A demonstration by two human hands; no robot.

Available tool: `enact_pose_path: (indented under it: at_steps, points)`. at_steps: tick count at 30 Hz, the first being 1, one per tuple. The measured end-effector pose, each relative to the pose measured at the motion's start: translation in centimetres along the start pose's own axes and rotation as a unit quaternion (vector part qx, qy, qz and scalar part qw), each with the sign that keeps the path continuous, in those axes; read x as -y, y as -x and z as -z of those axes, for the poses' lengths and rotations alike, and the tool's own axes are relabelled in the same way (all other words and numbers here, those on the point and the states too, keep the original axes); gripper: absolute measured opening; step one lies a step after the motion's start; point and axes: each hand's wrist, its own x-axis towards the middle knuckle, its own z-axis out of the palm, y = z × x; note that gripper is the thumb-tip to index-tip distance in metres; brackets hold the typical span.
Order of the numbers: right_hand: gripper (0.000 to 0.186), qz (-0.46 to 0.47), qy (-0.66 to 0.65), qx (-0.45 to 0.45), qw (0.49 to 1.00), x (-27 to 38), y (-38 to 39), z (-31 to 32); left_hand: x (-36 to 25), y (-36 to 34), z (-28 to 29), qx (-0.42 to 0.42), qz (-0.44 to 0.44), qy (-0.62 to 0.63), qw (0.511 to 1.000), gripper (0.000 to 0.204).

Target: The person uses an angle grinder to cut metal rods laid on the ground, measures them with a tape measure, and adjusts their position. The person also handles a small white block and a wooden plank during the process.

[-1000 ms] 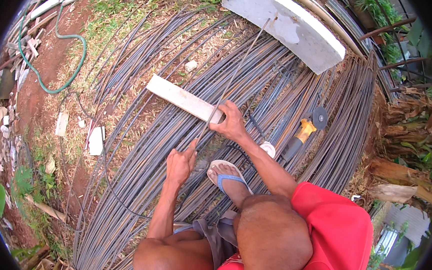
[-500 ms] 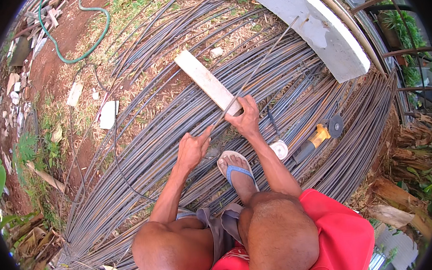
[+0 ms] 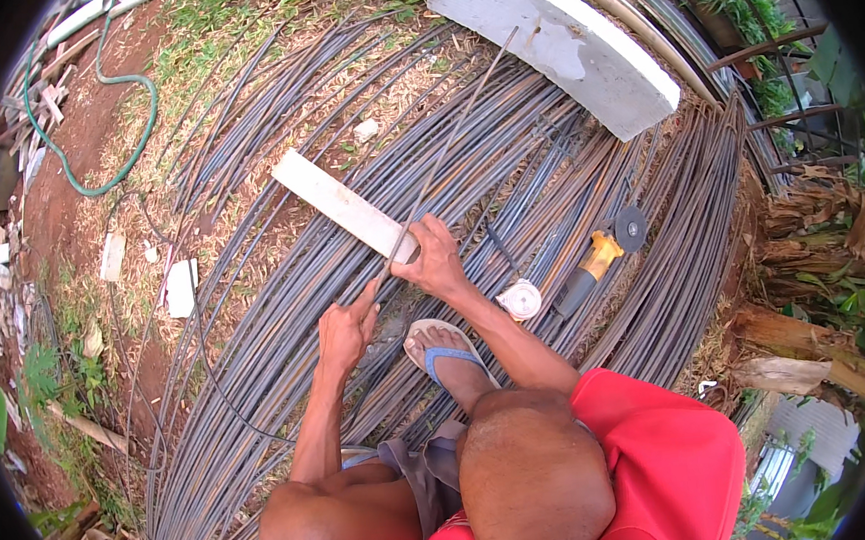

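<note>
A thin steel rod (image 3: pixel 459 128) slants up and right from my hands, its far end lying over a grey concrete slab (image 3: pixel 578 49). My right hand (image 3: pixel 436 262) pinches it between thumb and fingers, beside the near end of a pale wooden block (image 3: pixel 343 204). The rod crosses over that end of the block. Lower and to the left, my left hand (image 3: pixel 347 332) is closed on the rod's near end, with the index finger stretched along it. Underneath both hands lies a wide spread of long steel bars (image 3: pixel 286 330).
Right of my sandalled foot (image 3: pixel 449 357), a round white tape measure (image 3: pixel 521 300) and a yellow-and-black angle grinder (image 3: pixel 593 267) rest on the bars. A green hose (image 3: pixel 96 188) curls at the far left. White broken pieces (image 3: pixel 181 290) lie on the grass. Metal railings (image 3: pixel 773 45) stand at the right.
My view has swung to the right, so the scene sits further left in the picture. Both hands stay on the rod by the block, with little other movement.
</note>
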Motion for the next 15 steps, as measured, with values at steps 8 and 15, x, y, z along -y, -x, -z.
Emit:
enact_pose_path:
  at_steps: [8, 15]
  points:
    - [0.087, 0.04, 0.006, 0.016, 0.999, -1.1, 0.3, 2.4, -0.5, -1.0, -0.1, -0.005, -0.006, -0.002, 1.0, 0.048]
    - [0.061, 0.042, -0.07, 0.071, 0.994, -1.4, 0.9, 2.3, 1.1, 3.7, -1.4, 0.017, -0.003, -0.034, 0.999, 0.057]
